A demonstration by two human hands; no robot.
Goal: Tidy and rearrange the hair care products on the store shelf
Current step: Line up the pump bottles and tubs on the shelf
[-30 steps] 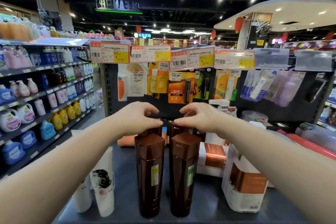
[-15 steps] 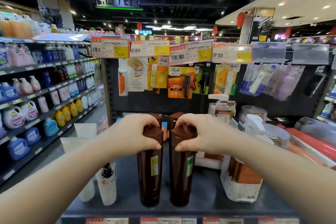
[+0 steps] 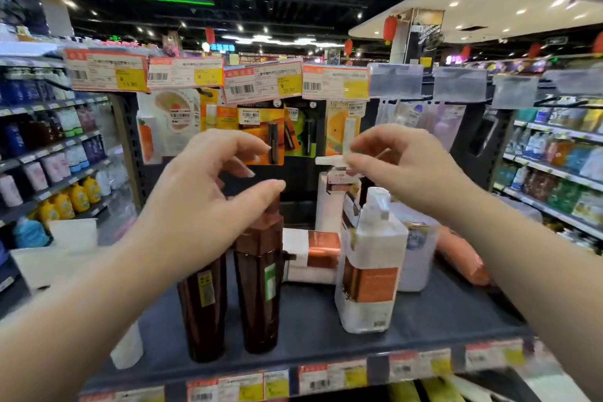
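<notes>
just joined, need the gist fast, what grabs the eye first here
Two hands fill the middle: the left hand hangs open over two brown bottles standing side by side at the shelf front, while the right hand has fingertips by a white pump behind, contact blurred. A white pump bottle stands right of them, and price tags hang in a row above.

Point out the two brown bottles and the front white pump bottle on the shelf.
Left brown bottle (image 3: 202, 320): head view, on the lower half of its body.
Right brown bottle (image 3: 256, 316): head view, on the lower half of its body.
White pump bottle (image 3: 372, 281): head view, on the copper band of its body.
</notes>
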